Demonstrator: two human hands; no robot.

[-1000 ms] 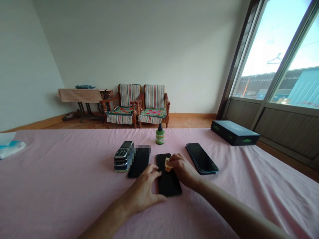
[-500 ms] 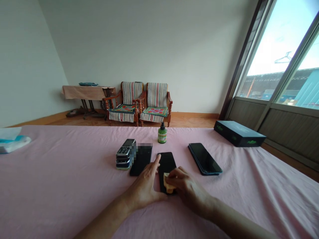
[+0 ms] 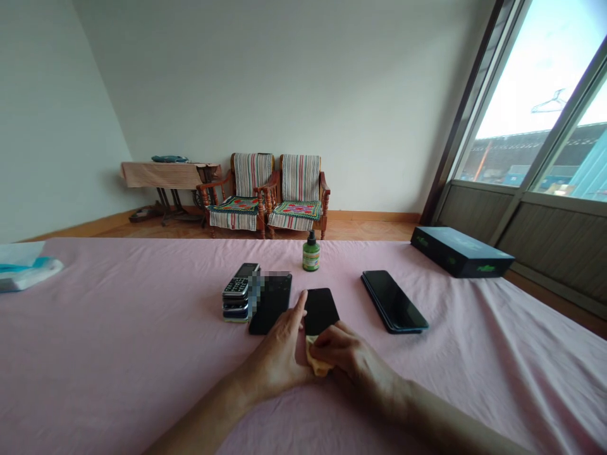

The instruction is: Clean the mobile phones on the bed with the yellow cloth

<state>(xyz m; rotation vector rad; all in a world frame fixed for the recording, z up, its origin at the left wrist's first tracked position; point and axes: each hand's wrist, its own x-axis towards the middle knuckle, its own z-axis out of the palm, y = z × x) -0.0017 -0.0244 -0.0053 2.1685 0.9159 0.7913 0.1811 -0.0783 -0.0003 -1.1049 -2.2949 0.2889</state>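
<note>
A black smartphone [image 3: 322, 309] lies flat on the pink cloth in front of me. My left hand [image 3: 279, 347] steadies it, with the fingers along its left edge and the thumb by its near end. Pinched in my right hand [image 3: 353, 354] is a small yellow cloth [image 3: 317, 363], pressed on the phone's near left corner. Just left of these sits another dark phone [image 3: 272, 303], face kind unclear, partly behind my left hand. Beside it stands a stack of keypad phones [image 3: 236, 294], partly blurred out. A pair of stacked smartphones [image 3: 394, 302] rests to the right.
A green pump bottle [image 3: 311, 254] stands beyond the phones on the pink bedsheet-like cover [image 3: 133, 341]. At the far right is a black box [image 3: 461, 251], and a tissue pack [image 3: 28, 268] lies at the left edge. Two wooden armchairs [image 3: 298, 189] stand by the wall.
My right hand has slid the yellow cloth slightly toward me and left, down to the phone's near end. The left hand stays on the phone. The view has shifted slightly.
</note>
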